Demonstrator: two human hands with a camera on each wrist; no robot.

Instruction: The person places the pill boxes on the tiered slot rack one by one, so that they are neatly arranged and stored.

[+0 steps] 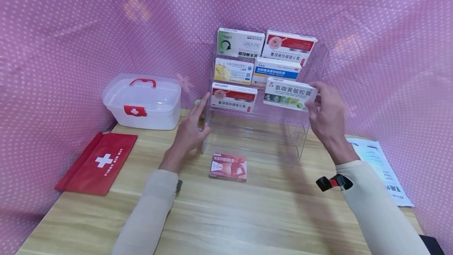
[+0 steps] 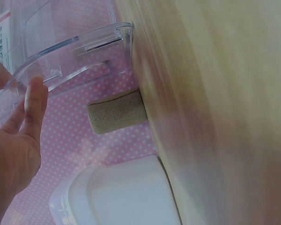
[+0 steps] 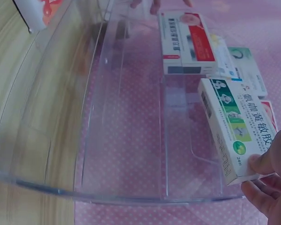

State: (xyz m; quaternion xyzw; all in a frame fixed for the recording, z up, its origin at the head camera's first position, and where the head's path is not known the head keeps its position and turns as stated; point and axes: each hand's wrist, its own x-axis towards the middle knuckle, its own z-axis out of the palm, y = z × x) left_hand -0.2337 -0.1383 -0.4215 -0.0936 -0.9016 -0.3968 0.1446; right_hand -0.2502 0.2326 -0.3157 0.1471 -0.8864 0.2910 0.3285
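A white and green medicine box is pinched at its end by my right hand, in front of the right side of a clear tiered rack. The right wrist view shows the thumb on the face of this medicine box and fingers beneath. My left hand is at the rack's left side, fingers extended; in the left wrist view they are against or close beside its clear side panel. A red and white medicine box stands on the third tier, left. Several more boxes, including a yellow and white one, fill the upper tiers.
On the table before the rack lies a pink-red medicine box. A white first-aid case and a red first-aid pouch are at left. Behind the left hand stands a tan bandage roll. A white printed packet lies at right.
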